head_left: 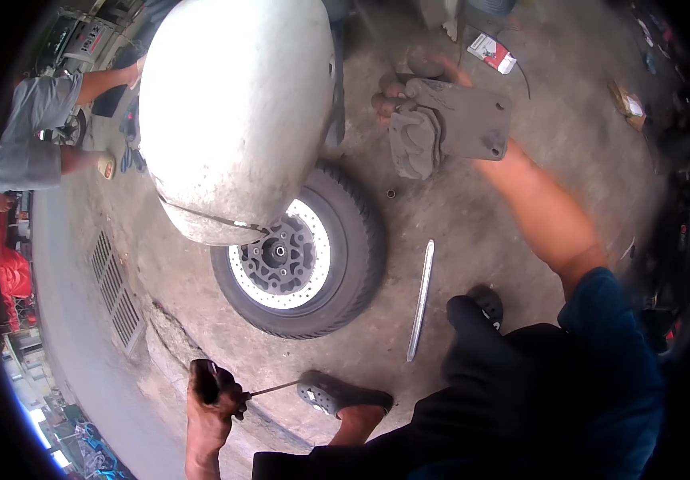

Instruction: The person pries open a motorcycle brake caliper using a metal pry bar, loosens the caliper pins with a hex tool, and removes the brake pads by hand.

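In my right hand point(397, 92) is a grey, dusty brake caliper point(417, 144) with a flat plate point(469, 116). It is raised above the floor, to the right of a white rounded body panel point(233, 104). My left hand point(211, 400), blackened with grime, is closed around what looks like a screwdriver point(269, 391); its thin shaft points right, towards my shoe. Partly under the panel, a wheel point(353, 248) with a tyre and a bright drilled brake disc point(303, 290) faces me. Beside it lies a long metal bar point(420, 300).
A small round metal part point(391, 194) lies on the concrete. Further off is a red and white package point(491, 53). My shoes point(321, 392) flank the bar. At left are a drain grate point(117, 292) and another person in grey shorts point(29, 152). Dark clutter lines the right edge.
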Motion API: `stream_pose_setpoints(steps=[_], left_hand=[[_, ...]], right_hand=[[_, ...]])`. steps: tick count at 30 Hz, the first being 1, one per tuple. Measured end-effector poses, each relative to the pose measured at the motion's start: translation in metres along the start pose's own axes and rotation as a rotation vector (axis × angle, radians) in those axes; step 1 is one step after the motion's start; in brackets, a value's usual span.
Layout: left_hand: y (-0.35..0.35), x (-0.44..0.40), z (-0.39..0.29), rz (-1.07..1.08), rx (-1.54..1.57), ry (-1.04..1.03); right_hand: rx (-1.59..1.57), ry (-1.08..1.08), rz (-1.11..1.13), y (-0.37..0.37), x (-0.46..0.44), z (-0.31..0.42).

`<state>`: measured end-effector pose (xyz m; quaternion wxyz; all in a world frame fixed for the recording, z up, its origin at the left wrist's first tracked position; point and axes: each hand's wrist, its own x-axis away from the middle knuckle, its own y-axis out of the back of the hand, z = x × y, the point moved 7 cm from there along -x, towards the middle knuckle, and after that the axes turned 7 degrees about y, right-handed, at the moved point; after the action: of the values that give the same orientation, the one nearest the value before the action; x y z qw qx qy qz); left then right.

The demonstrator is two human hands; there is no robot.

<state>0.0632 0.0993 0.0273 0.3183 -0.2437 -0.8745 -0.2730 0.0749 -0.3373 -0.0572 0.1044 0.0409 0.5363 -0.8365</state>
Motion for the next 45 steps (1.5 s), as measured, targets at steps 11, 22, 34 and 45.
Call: stream_pose_setpoints(steps=[11,22,34,45], left_hand=[[-0.114,0.010,-0.142,-0.030,-0.117,-1.026],[-0.143,-0.018,-0.152,-0.109,-0.029,-1.032],[-0.144,-0.033,-0.143,-0.112,0.030,-1.026],[-0.172,0.015,-0.188,-0.227,-0.960,-1.410]], right_hand=[[-0.109,0.032,-0.055,0.001,0.001,0.004],[-0.161,0.102,-0.019,0.006,0.002,0.007],[-0.132,0.150,-0.117,0.007,0.007,0.010],[-0.084,0.161,-0.007,0.019,0.008,0.013]])
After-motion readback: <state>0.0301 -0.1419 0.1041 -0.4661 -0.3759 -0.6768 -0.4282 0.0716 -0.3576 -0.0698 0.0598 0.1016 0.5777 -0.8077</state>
